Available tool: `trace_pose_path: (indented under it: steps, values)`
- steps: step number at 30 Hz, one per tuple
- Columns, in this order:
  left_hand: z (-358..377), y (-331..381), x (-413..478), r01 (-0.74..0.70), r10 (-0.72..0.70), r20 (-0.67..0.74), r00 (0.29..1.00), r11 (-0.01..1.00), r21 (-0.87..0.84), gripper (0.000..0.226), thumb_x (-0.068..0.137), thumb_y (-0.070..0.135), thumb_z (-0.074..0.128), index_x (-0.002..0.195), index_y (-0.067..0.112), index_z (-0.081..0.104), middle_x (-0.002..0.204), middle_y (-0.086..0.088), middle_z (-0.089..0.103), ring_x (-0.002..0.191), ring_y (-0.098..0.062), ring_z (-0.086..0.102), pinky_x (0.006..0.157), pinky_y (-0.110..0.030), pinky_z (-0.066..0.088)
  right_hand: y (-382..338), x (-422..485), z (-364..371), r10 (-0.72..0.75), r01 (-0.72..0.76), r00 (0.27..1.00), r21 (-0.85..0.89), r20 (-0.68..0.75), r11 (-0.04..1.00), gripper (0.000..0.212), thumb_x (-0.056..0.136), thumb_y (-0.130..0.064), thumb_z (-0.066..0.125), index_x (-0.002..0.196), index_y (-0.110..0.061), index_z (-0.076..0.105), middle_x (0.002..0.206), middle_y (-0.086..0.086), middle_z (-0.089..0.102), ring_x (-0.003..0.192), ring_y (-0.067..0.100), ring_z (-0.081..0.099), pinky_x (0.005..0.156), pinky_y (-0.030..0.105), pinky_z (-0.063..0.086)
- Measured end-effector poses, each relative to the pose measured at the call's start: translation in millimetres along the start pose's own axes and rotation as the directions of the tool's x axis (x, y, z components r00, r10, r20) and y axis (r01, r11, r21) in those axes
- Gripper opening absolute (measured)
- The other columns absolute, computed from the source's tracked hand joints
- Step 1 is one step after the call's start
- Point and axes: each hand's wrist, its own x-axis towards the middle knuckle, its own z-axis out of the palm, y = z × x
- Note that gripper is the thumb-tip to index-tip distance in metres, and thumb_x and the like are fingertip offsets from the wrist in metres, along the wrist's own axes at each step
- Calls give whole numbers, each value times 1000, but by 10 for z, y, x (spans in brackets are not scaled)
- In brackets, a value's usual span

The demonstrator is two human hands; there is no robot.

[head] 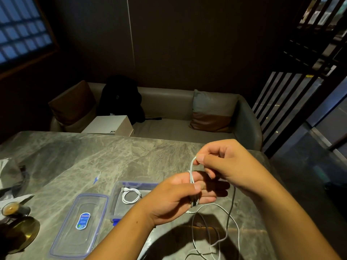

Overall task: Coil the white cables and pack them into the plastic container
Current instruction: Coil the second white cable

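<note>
I take the plastic container (115,202) as my landmark; it sits open on the marble table (84,156), and one coiled cable (123,198) already lies inside it, plug toward the far wall. Its lid (81,205) lies flat on the table just left of the container, label up.

Just right of the container and above the table, I see both hands working a second white cable (191,175). The left hand (178,197) has turns of this cable wrapped round its outstretched fingers, and its thumb is pressed down on the turns, clamping them. The right hand (227,166), slightly farther from me and higher, pinches the same cable between thumb and forefinger, so a short strand runs taut between the two hands. The rest of the cable drops from the hands and lies in loose loops on the table to the right of the container, nearer me; part of it is in shadow and looks grey.

Far left of the container, at the table's edge, stands a small cup (10,209); behind the table is a sofa (169,104) with a black bag (120,100) and a pale box (110,125) on it.
</note>
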Motion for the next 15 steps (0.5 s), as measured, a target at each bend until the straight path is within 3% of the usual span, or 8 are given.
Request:
trace_pose_path:
  steps: [2,7,13,15]
  values:
    - [5,-21,-10,43,-43,39,998,999,-6,43,95,5,47,135,-12,43,136,-38,49,129,-50,48,112,-51,38,21,16,-56,-36,37,999,-84,3,996,16,91,-10,65,78,-8,75,51,4,60,49,11,51,53,22,41]
    - [33,29,-33,35,-34,95,995,999,-6,43,97,9,46,136,-11,45,137,-36,50,129,-48,49,112,-50,38,89,40,-129,-87,86,996,-102,-11,991,13,89,-11,70,77,-10,75,55,2,62,52,9,55,55,19,44]
    - [90,139,-56,22,-28,211,977,999,30,46,98,9,38,139,-14,38,140,-37,45,129,-46,48,111,-48,39,202,81,-129,-77,77,997,38,4,996,12,88,-3,69,78,-8,73,52,-11,62,46,-2,51,49,8,38]
    - [109,167,-60,17,-20,231,973,1000,18,45,98,4,34,139,-16,37,140,-40,42,128,-46,48,110,-47,39,266,99,-89,-60,59,998,82,14,995,11,89,-4,68,80,-7,74,53,-11,62,47,-2,50,49,10,38]
